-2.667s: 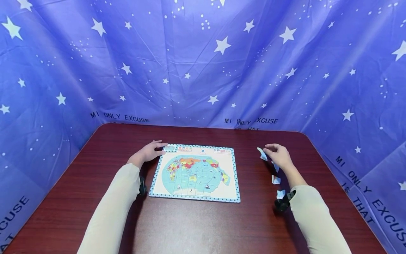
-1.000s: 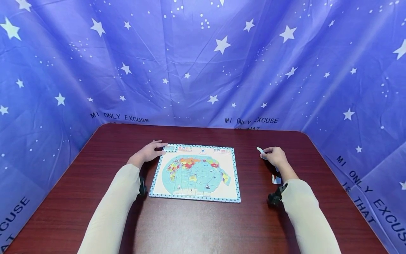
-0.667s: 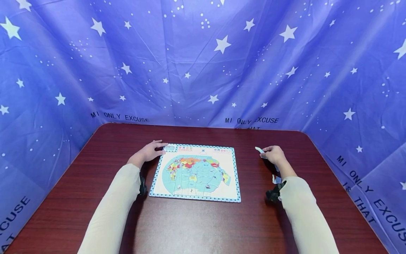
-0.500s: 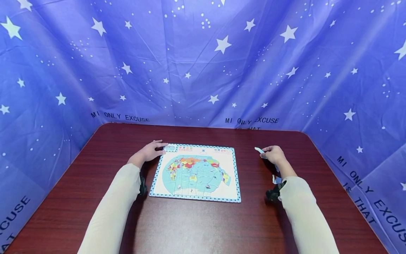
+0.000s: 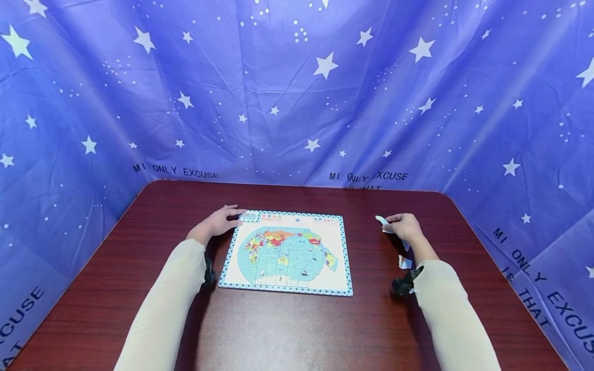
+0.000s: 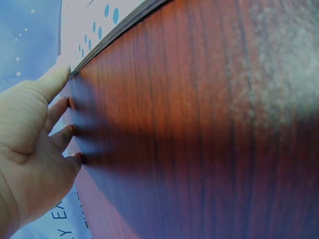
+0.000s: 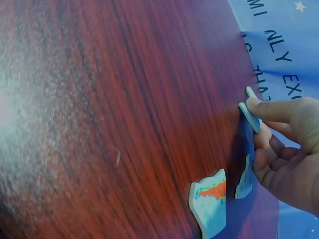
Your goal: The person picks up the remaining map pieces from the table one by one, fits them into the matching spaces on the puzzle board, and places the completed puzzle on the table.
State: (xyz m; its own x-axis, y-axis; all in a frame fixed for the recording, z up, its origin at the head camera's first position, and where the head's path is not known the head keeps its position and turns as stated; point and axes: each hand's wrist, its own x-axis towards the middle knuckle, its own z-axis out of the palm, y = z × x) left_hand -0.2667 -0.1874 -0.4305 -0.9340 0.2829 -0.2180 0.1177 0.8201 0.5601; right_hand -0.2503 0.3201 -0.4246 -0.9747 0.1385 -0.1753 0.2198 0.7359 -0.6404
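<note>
The left hand (image 5: 214, 222) lies at the far left corner of the board (image 5: 333, 282), fingers straight and spread, gripping nothing. Its thumb touches the board's left edge and a fingertip reaches the corner, while in the left wrist view the other fingertips rest on the worktop (image 5: 297, 330) just outside the board.

The right hand (image 5: 402, 226) is right of the board, well apart from it and roughly level with its far edge. Thumb and fingers are nearly closed, pinching a pale puzzle piece (image 7: 251, 119) at the fingertips; the remaining fingers curl in beneath. A pale tip shows past the thumb too, and whether it belongs to the same piece or a second one I cannot tell.

Also right of the board are two loose pieces on the worktop: a slim one (image 7: 243, 183) just below the right hand, and a wider one (image 7: 210, 206), marked with orange, a little nearer the person. The map (image 5: 278, 257) is fitted together on the board, its right side ragged, with white board showing there. Beyond the board hangs a blue curtain (image 5: 278, 77) printed with white stars.
</note>
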